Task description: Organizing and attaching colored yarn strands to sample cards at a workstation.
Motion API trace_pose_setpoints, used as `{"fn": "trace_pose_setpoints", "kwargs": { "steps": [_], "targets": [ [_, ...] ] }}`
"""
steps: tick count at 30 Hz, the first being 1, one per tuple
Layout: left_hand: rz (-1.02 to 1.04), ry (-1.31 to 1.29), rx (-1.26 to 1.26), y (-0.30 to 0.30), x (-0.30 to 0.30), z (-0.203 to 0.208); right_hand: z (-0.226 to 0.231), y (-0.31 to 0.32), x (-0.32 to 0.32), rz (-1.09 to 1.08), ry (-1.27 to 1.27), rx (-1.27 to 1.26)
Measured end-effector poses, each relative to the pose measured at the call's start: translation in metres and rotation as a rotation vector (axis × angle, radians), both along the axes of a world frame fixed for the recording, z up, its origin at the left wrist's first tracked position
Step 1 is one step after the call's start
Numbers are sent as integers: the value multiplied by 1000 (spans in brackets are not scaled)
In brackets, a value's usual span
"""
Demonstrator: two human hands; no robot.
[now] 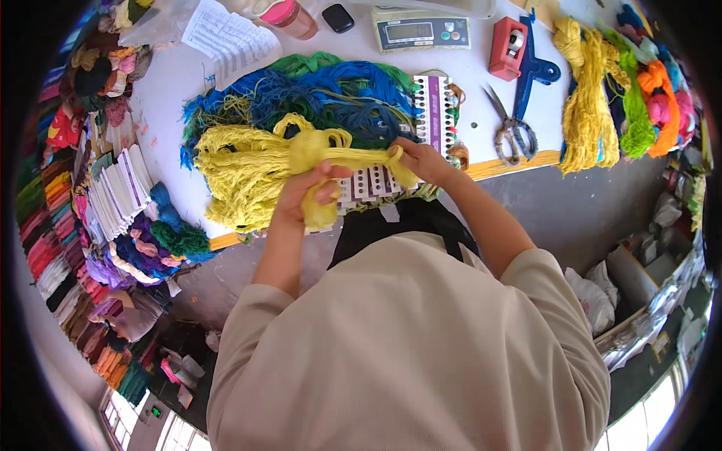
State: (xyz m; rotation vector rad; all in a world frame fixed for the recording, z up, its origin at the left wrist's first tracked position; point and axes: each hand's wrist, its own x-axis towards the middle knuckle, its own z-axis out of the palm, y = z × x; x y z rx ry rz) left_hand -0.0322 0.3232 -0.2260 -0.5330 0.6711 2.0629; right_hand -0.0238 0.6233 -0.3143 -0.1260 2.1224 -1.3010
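A hank of yellow yarn [353, 156] is stretched between my hands, just above the table's near edge. My left hand [301, 192] is closed around it, with a loop hanging below the fingers. My right hand [423, 161] pinches its right end, where a short tuft droops. More yellow yarn [244, 161] lies in a loose heap to the left; where it joins the held part is hard to make out. Behind it spreads a pile of blue and green yarn [323, 94]. White cards with punched holes and purple bands [368, 183] lie partly hidden under the held yarn.
Another punched card [432, 113] has threads along its side. Scissors [516, 135], a blue clip-like tool [535, 68], a red tape dispenser [508, 49], and a digital scale [421, 31] stand farther back. Yellow hanks [587, 98] lie right; a written sheet [226, 37] lies back left.
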Motion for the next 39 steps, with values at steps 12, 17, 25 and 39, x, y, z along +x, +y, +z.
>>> {"fn": "trace_pose_setpoints", "kwargs": {
  "steps": [12,17,25,39],
  "targets": [
    [597,-104,-640,-95,-43,17,20,-12,-2,15,6,133],
    [697,58,-629,-44,-34,13,20,-10,1,-2,30,128],
    [404,164,-1113,-109,-57,64,23,-8,0,-24,39,110],
    [-768,1226,-1421,105,-9,-57,22,-11,3,-19,82,147]
  ]
}}
